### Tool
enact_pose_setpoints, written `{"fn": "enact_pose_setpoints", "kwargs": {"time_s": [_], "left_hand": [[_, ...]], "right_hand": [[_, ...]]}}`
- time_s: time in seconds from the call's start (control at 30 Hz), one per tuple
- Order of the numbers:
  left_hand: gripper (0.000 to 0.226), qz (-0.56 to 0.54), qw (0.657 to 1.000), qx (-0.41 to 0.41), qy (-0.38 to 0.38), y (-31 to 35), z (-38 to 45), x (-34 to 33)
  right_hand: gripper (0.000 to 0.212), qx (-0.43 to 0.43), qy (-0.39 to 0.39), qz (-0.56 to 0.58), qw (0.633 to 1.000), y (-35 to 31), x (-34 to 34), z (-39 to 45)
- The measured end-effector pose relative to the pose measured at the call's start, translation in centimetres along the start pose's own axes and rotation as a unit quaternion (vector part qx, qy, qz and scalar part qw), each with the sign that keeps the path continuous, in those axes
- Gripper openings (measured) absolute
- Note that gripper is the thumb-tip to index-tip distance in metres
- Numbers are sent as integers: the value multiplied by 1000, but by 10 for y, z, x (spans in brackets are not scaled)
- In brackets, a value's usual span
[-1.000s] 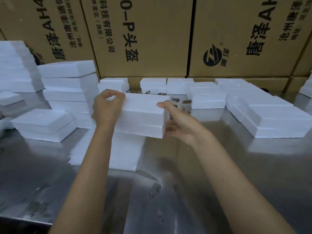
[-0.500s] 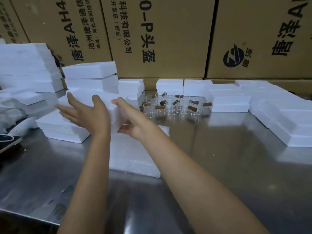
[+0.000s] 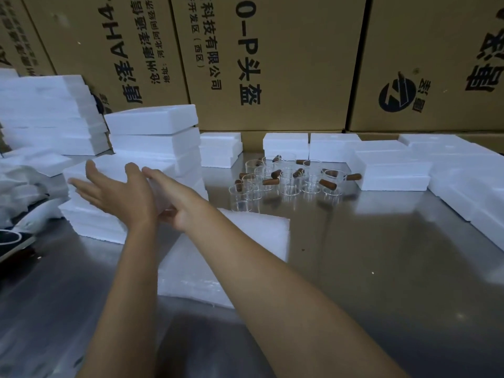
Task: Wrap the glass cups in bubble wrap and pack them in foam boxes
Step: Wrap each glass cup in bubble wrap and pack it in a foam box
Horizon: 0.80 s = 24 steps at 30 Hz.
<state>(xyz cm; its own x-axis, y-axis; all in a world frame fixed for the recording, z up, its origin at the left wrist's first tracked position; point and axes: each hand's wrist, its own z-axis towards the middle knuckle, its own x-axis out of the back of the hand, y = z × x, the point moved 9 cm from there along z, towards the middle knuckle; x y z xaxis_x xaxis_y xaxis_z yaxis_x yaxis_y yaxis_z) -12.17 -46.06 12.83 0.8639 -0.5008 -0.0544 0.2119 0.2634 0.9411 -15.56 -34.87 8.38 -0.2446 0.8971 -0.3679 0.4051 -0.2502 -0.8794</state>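
Steel tabletop (image 3: 381, 268) fronts stacked cartons. Glass cups (image 3: 289, 181) with brown handles cluster mid-table, unwrapped, just beyond the bubble wrap (image 3: 218, 268). Left hand (image 3: 114, 195) is spread flat against the foam box stack (image 3: 152, 148); right hand (image 3: 174, 203) lies beside it, its fingers hidden. A careless shove could topple the stack onto the cups.
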Motion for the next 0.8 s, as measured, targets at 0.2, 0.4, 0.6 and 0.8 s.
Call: {"fn": "enact_pose_setpoints", "kwargs": {"time_s": [0.2, 0.4, 0.6, 0.8], "left_hand": [[66, -13, 1000, -11, 6, -10, 18, -5], [66, -3, 1000, -15, 19, -18, 21, 0], [61, 35, 999, -22, 32, -10, 7, 4], [59, 88, 992, -83, 27, 16, -22, 3]], "right_hand": [[80, -11, -7, -57, 998, 2, -8, 10], [80, -28, -13, -102, 994, 8, -8, 9], [67, -23, -21, -113, 993, 3, -8, -1], [57, -31, -14, -93, 995, 3, 8, -17]]}}
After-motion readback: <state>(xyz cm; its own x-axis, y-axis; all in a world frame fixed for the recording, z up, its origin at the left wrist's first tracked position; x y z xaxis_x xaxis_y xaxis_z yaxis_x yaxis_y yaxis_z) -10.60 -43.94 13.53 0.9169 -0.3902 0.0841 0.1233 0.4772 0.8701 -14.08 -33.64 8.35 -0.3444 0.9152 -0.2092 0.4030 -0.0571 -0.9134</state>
